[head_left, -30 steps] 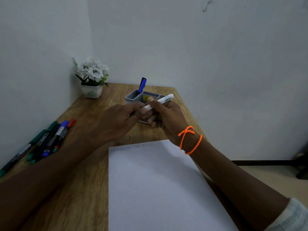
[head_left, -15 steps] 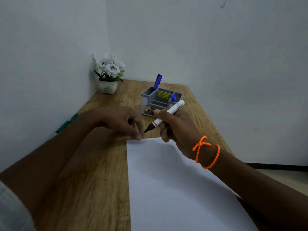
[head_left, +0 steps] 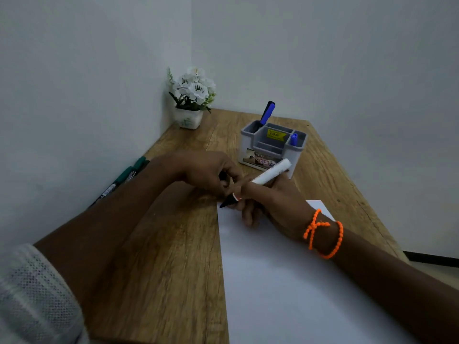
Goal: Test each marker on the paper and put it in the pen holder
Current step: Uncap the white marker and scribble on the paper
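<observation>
Two hands meet at the top left corner of a white sheet of paper (head_left: 285, 281) lying on a wooden bench (head_left: 173, 244), seen from the head camera. The right hand (head_left: 268, 202) grips an uncapped white marker (head_left: 270, 173) in a writing hold, its black tip angled down and left, at or just above the paper's corner; contact cannot be told. The left hand (head_left: 211, 171) has curled fingers pinching a small dark object, probably the cap, just beside the tip. Behind them stands a grey pen holder (head_left: 295, 158) with two blue markers (head_left: 267, 112) already in it. More markers (head_left: 124, 173) lie by the left wall, and a flower pot (head_left: 188, 117) sits in the corner.

To test well, the tip likely needs a short, light stroke further onto the sheet, since so near the edge it could slip and mark the wood.
</observation>
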